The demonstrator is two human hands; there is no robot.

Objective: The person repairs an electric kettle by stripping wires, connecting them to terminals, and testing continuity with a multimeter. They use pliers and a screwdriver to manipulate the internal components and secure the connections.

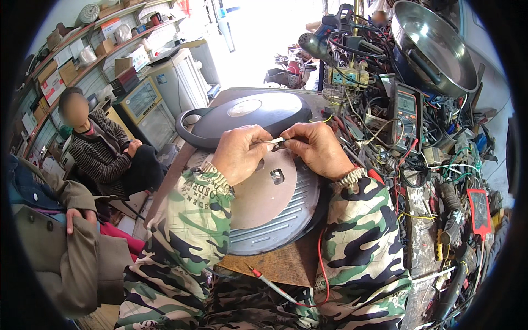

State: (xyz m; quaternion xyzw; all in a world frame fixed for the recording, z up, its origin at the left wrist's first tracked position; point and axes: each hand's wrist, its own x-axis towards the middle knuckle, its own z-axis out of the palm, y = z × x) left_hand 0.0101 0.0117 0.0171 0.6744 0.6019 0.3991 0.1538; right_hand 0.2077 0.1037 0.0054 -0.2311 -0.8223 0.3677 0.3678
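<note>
In front of my chest, both hands meet over a round electric griddle that lies opened out. My left hand (237, 154) is closed in a pinch on one end of a small white sleeve-like piece (276, 140). My right hand (320, 147) pinches its other end, where a small dark bit shows at the fingertips. Beneath them, a flat beige disc (256, 206) with cut-outs rests on the griddle's grey slotted part (283, 225). Behind my hands is the dark, glossy oval cover (275, 113) with a loop handle.
At my right, a bench carries tangled wires, a multimeter (407, 107), a large steel pan (437, 44) and a red-framed piece (479, 212). A red-tipped test probe (269, 283) lies near my lap. To the left, one person (102, 143) sits; another person's sleeve (82, 258) is closer.
</note>
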